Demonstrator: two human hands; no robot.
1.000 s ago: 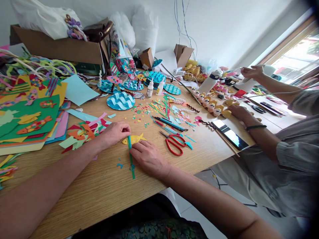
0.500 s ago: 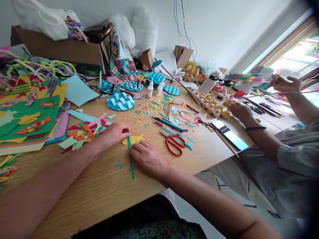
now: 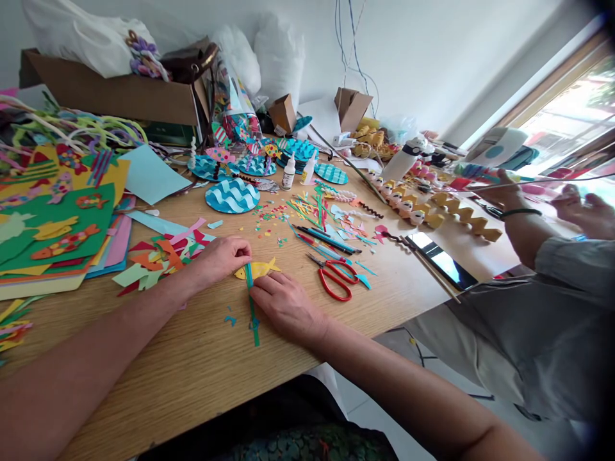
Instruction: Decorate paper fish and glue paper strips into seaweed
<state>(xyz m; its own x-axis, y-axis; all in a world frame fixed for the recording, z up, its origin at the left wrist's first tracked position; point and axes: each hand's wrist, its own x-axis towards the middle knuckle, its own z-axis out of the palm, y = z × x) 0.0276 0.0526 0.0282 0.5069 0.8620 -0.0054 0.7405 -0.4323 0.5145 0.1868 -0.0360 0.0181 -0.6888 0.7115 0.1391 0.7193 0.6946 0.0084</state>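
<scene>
A narrow green and blue paper strip (image 3: 256, 334) lies across a yellow paper fish (image 3: 262, 268) on the table. My left hand (image 3: 221, 257) pinches the strip's upper end just above the fish. With fingers bent together, my right hand (image 3: 288, 306) grips the strip lower down, at the fish's lower edge; its fingertips are partly hidden. Small blue paper scraps (image 3: 230, 319) lie left of the strip. To the right of my right hand rest red-handled scissors (image 3: 337, 279), blades slightly apart.
Cut paper pieces (image 3: 163, 256) and stacked coloured sheets (image 3: 108, 250) lie left. Beyond are pens (image 3: 327, 238), glue bottles (image 3: 288, 173) and a wavy blue disc (image 3: 232, 196). At right, a co-worker's hand (image 3: 509, 192) is near a phone (image 3: 442, 259) and yellow egg-carton strips (image 3: 466, 218).
My hands, the strip and the fish stay in place. The co-worker's hands have moved right with the long clear packet, uncovering more of the yellow carton strip.
</scene>
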